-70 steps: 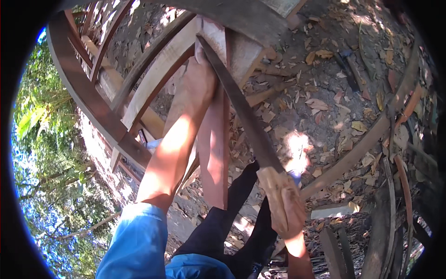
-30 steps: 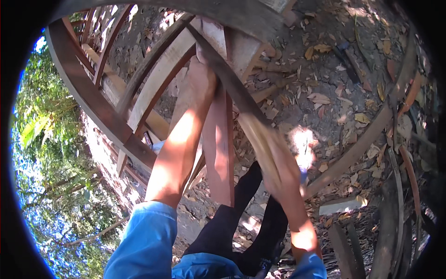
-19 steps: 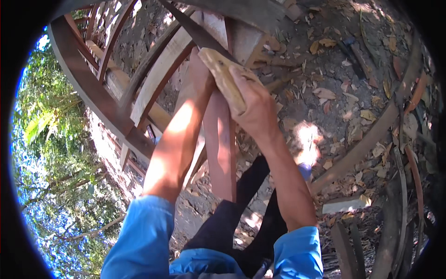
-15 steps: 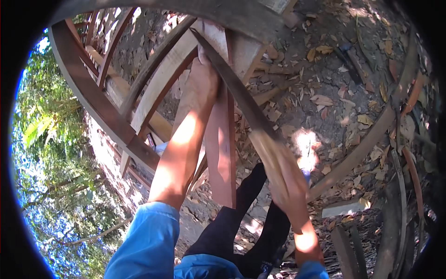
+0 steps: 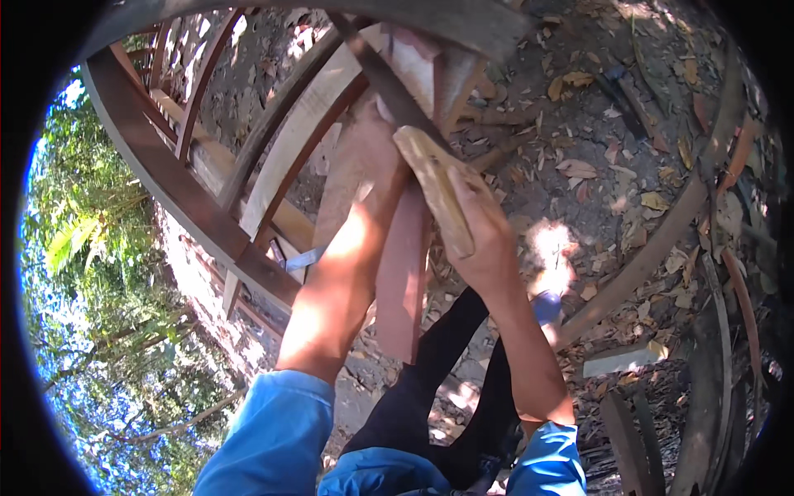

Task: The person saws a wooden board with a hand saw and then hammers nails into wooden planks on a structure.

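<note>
My right hand (image 5: pixel 488 219) is wrapped round the pale wooden handle of a handsaw (image 5: pixel 389 78). Its long dark blade slants up and left, across the far part of a reddish wooden board (image 5: pixel 399 306). My left hand (image 5: pixel 376 145) grips this board just left of the blade; its fingertips are partly hidden by the blade. The board's near end sticks out toward me above my dark-trousered legs. Under its far end lies a paler wooden block (image 5: pixel 459 87); where the teeth meet the wood I cannot make out.
Curved wooden ribs (image 5: pixel 302 124) and a dark curved beam (image 5: pixel 174 190) form a frame at left. Another beam (image 5: pixel 331 10) arches across the top. Dry leaves, chips and a short pale offcut (image 5: pixel 624 361) lie on the ground at right, near long curved strips (image 5: pixel 645 269).
My right hand has moved forward and up-left with the saw, sliding its blade farther past my left hand. My left hand still holds the board.
</note>
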Demonstrator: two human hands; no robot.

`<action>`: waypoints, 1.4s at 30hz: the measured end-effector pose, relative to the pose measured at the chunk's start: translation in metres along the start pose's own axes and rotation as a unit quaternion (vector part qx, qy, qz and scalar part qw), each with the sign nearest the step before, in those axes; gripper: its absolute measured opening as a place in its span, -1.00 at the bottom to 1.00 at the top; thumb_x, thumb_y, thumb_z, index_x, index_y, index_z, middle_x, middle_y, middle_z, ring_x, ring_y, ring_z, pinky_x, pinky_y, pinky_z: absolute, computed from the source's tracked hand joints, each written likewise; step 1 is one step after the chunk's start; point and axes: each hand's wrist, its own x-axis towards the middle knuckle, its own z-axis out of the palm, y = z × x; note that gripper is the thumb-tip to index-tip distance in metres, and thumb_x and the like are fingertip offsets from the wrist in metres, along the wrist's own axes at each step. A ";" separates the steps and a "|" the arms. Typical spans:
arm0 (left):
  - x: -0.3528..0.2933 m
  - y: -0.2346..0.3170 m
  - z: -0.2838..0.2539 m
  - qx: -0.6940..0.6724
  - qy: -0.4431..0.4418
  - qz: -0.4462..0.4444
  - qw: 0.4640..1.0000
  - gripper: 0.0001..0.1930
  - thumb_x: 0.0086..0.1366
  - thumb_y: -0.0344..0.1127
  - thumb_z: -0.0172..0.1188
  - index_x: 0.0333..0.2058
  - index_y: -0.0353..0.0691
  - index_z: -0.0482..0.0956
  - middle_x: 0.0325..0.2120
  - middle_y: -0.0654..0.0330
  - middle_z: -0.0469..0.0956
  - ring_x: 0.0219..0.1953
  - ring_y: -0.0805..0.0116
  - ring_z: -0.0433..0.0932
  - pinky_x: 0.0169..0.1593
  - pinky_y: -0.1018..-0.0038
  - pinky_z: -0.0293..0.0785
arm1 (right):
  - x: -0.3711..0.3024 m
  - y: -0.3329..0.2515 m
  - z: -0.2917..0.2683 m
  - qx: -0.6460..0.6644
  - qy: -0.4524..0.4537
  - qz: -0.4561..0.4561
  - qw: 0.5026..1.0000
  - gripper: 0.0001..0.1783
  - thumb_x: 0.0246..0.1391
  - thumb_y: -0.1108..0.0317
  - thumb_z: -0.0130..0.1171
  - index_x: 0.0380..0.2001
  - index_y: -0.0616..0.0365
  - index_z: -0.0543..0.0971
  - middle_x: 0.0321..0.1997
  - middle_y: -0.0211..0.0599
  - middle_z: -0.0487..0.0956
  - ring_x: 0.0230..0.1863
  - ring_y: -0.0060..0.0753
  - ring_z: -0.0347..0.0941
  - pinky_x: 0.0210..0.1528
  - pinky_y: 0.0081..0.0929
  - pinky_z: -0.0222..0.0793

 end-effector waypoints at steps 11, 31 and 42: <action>0.016 -0.020 0.014 -0.214 0.067 -0.109 0.969 -0.48 0.31 0.06 0.22 -0.04 -0.34 0.58 -0.17 -0.26 0.67 -0.03 -0.28 0.63 0.01 0.03 0.49 | 0.022 0.002 0.006 -0.006 0.000 -0.071 0.997 -0.24 -0.03 0.49 0.34 0.32 0.31 0.45 -0.25 0.04 0.64 -0.15 0.13 0.61 0.18 -0.05 0.49; 0.053 0.041 -0.012 0.001 0.070 -0.231 0.971 -0.05 0.52 0.37 -0.31 -0.14 -0.61 0.66 -0.16 -0.45 0.63 0.05 -0.43 0.58 0.13 -0.07 0.45 | -0.100 -0.022 -0.088 -0.095 -0.072 0.011 0.993 -0.30 0.07 0.51 0.37 0.30 0.41 0.43 0.02 0.13 0.67 0.02 0.00 0.65 0.25 -0.12 0.51; 0.033 0.007 -0.006 -0.032 0.018 -0.137 0.990 -0.22 0.56 0.20 -0.23 -0.14 -0.55 0.68 -0.17 -0.43 0.64 0.04 -0.39 0.60 0.12 -0.07 0.45 | 0.001 0.002 -0.015 -0.003 -0.073 0.038 0.997 -0.33 0.03 0.57 0.29 0.28 0.38 0.46 0.11 0.29 0.59 0.19 0.33 0.52 0.28 -0.03 0.43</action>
